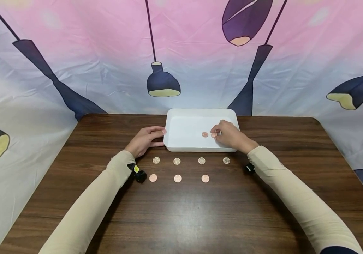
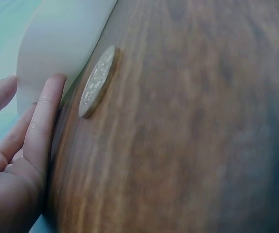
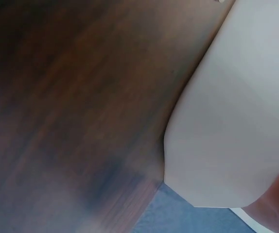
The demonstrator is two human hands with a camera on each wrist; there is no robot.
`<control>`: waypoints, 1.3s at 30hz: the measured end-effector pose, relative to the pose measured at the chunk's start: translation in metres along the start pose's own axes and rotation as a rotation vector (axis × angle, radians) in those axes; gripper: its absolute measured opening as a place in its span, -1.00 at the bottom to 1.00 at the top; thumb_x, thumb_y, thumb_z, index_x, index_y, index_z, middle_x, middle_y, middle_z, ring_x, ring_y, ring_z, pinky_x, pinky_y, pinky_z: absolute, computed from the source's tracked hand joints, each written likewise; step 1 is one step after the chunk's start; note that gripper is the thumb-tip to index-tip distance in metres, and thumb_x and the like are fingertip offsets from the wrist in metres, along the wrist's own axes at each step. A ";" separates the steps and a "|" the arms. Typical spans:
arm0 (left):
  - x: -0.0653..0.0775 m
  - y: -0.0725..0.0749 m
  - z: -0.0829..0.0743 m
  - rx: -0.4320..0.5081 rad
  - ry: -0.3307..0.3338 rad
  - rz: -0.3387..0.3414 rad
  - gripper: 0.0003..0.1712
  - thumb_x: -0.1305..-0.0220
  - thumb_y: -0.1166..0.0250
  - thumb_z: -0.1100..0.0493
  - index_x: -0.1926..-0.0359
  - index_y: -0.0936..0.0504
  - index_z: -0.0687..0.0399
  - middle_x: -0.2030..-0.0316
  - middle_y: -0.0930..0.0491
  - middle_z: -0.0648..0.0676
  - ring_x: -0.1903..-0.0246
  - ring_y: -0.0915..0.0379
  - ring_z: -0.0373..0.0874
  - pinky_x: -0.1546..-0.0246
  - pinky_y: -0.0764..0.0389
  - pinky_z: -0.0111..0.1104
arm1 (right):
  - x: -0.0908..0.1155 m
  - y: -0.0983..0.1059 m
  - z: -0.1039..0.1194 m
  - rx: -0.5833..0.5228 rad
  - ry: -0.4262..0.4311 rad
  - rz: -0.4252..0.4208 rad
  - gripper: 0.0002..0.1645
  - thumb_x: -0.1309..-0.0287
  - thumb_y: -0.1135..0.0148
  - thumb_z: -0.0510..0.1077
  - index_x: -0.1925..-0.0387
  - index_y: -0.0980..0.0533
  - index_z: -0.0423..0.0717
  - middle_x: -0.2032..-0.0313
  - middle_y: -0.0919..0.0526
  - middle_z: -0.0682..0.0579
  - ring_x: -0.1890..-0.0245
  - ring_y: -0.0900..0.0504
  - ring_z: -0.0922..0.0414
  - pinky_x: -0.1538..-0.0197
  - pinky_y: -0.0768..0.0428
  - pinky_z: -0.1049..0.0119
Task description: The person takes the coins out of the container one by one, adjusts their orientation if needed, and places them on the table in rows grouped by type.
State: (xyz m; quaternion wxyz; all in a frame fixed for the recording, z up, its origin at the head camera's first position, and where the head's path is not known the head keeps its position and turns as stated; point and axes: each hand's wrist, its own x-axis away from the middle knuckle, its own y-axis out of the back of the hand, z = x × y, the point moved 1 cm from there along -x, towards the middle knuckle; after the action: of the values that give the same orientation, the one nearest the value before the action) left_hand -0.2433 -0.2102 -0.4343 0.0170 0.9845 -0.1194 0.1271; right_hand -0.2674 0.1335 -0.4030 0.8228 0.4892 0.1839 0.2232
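Note:
A shallow white tray [image 1: 184,128] stands at the back of the table. My left hand [image 1: 146,139] rests against the tray's left end, its fingers fairly straight; in the left wrist view the fingers [image 2: 44,116] touch the outer wall. Over the tray's right half, my right hand [image 1: 229,135] pinches a copper coin [image 1: 213,134] at its fingertips. Just left of that, another coin [image 1: 205,134] lies flat on the tray floor. The right wrist view has mostly the tray wall [image 3: 227,121], and the fingertips are hidden there.
In front of the tray, several coins lie in two rows on the brown wooden table [image 1: 181,218]: a duller back row with a coin [image 1: 177,161], and a copper front row with a coin [image 1: 177,178]. A printed cloth [image 1: 121,81] hangs behind the table.

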 end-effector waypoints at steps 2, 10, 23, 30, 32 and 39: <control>0.000 0.000 0.000 0.003 0.000 0.000 -0.35 -0.56 -0.31 0.09 -0.51 -0.39 0.26 -0.43 -0.39 0.26 -0.23 -0.55 0.03 -0.14 -0.78 -0.25 | 0.001 0.000 0.000 0.006 0.005 -0.012 -0.77 -0.34 -0.34 -0.34 0.02 -0.72 -0.37 0.18 -0.66 -0.25 0.13 -0.62 -0.15 0.01 -0.65 -0.03; -0.002 -0.002 -0.001 0.001 0.006 0.014 -0.33 -0.57 -0.29 0.08 -0.53 -0.36 0.27 -0.45 -0.37 0.28 -0.30 -0.50 0.11 -0.16 -0.77 -0.24 | 0.009 0.003 -0.001 -0.047 -0.026 -0.032 -0.73 -0.30 -0.32 -0.32 0.00 -0.71 -0.32 0.17 -0.66 -0.20 0.15 -0.62 -0.12 0.07 -0.64 0.04; -0.005 -0.003 -0.001 0.011 0.009 -0.011 -0.36 -0.56 -0.32 0.09 -0.50 -0.40 0.23 -0.41 -0.41 0.23 -0.26 -0.53 0.05 -0.14 -0.78 -0.24 | 0.052 0.021 0.008 -0.048 0.055 -0.106 -0.76 -0.31 -0.42 -0.29 0.01 -0.71 -0.20 0.15 -0.69 -0.07 0.21 -0.57 -0.01 0.21 -0.56 0.18; -0.003 -0.001 0.001 -0.001 0.009 -0.017 -0.35 -0.56 -0.31 0.08 -0.52 -0.38 0.25 -0.43 -0.39 0.24 -0.25 -0.53 0.05 -0.13 -0.78 -0.24 | 0.081 0.022 0.018 -0.076 0.086 -0.136 -0.78 -0.32 -0.42 -0.27 0.02 -0.72 -0.12 0.20 -0.67 0.06 0.23 -0.55 0.06 0.21 -0.57 0.23; -0.003 -0.001 0.001 0.007 0.012 -0.021 -0.36 -0.56 -0.31 0.09 -0.51 -0.40 0.24 -0.41 -0.40 0.23 -0.24 -0.54 0.04 -0.13 -0.79 -0.25 | 0.088 0.021 0.019 -0.084 0.092 -0.156 -0.79 -0.31 -0.42 -0.28 0.03 -0.72 -0.10 0.22 -0.66 0.09 0.24 -0.55 0.06 0.22 -0.57 0.25; -0.002 -0.001 0.001 0.001 0.012 -0.019 -0.36 -0.57 -0.30 0.08 -0.51 -0.39 0.26 -0.43 -0.38 0.23 -0.22 -0.54 0.01 -0.12 -0.79 -0.25 | 0.115 0.010 0.020 -0.064 0.106 -0.158 -0.76 -0.26 -0.48 -0.32 0.05 -0.72 -0.09 0.21 -0.64 0.11 0.19 -0.61 0.10 0.13 -0.67 0.18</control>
State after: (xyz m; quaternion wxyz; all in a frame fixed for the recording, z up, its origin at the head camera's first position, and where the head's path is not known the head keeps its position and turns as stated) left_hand -0.2452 -0.2090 -0.4357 0.0185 0.9849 -0.1100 0.1327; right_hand -0.1631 0.1868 -0.3945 0.8423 0.4341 0.2577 0.1891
